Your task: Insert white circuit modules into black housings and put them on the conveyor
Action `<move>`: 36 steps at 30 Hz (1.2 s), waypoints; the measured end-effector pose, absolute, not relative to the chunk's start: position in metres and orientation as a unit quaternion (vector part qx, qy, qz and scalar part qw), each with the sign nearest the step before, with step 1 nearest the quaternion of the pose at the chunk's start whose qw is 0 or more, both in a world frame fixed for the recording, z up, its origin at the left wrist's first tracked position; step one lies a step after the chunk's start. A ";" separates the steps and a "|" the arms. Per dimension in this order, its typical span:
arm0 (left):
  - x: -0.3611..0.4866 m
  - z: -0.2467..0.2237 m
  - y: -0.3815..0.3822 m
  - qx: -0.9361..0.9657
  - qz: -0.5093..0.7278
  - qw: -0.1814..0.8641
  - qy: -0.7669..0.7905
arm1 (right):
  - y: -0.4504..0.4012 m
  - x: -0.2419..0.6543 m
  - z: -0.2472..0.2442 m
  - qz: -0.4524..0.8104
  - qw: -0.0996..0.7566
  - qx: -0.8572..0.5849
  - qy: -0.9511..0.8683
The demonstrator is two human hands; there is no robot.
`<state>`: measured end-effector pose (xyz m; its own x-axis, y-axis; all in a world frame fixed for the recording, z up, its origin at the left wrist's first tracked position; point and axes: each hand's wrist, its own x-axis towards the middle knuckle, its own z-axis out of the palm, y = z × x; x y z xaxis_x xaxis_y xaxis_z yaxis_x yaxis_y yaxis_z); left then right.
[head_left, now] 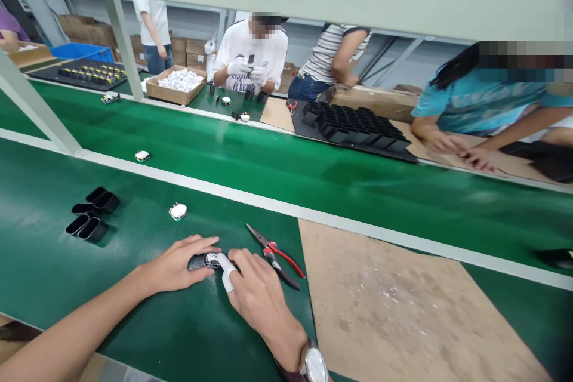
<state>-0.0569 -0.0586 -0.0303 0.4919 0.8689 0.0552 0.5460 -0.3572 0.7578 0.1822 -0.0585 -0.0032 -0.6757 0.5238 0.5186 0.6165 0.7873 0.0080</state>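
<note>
Between my hands stands a small black oval housing (212, 260), its open top facing up with a pale part showing inside. My left hand (185, 264) holds the housing's left side between thumb and fingers. A white finger cot covers the index finger of my right hand (257, 286); that finger presses at the right of the housing's top, and the other fingers are curled. Red-and-black long-nose pliers (274, 256) lie just beyond my right hand. A small circuit board with a white pad (178, 211) rests beyond my left hand.
Several black oval housings (92, 228) stand at the left. A stained cardboard sheet (380, 304) covers the bench on the right. Beyond a white rail runs a green conveyor (250, 161) carrying another board (142, 156). Co-workers sit across it, near a housing tray (353, 125). A slanted post (40, 104) rises left.
</note>
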 end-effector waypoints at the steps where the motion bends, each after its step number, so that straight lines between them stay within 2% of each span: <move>1: -0.056 -0.030 -0.059 0.790 0.232 0.348 0.448 | -0.059 0.182 -0.002 -0.092 0.248 -0.309 -0.913; 15: -0.056 -0.026 -0.060 0.784 0.217 0.346 0.468 | -0.057 0.186 -0.004 -0.089 0.266 -0.318 -0.906; 20: -0.057 -0.027 -0.060 0.785 0.213 0.344 0.469 | -0.052 0.197 -0.014 -0.065 0.301 -0.361 -0.880; 26: -0.057 -0.023 -0.061 0.785 0.213 0.349 0.465 | -0.046 0.204 -0.032 -0.079 0.190 -0.423 -0.883; 28: -0.057 -0.023 -0.061 0.785 0.208 0.346 0.469 | -0.047 0.202 -0.031 -0.066 0.203 -0.417 -0.884; 30: -0.057 -0.024 -0.061 0.786 0.208 0.338 0.475 | -0.050 0.199 -0.026 -0.019 0.257 -0.403 -0.878; 33: -0.058 -0.028 -0.062 0.784 0.219 0.333 0.475 | -0.054 0.192 -0.018 0.121 0.330 -0.360 -0.864; 36: -0.058 -0.032 -0.062 0.784 0.228 0.332 0.472 | -0.057 0.188 -0.016 0.210 0.340 -0.333 -0.854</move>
<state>-0.0584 -0.0624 -0.0318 0.4507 0.8916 0.0447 0.5878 -0.3341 0.7368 0.1877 -0.0573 -0.0163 -0.5475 0.7109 0.4415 0.4258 0.6908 -0.5844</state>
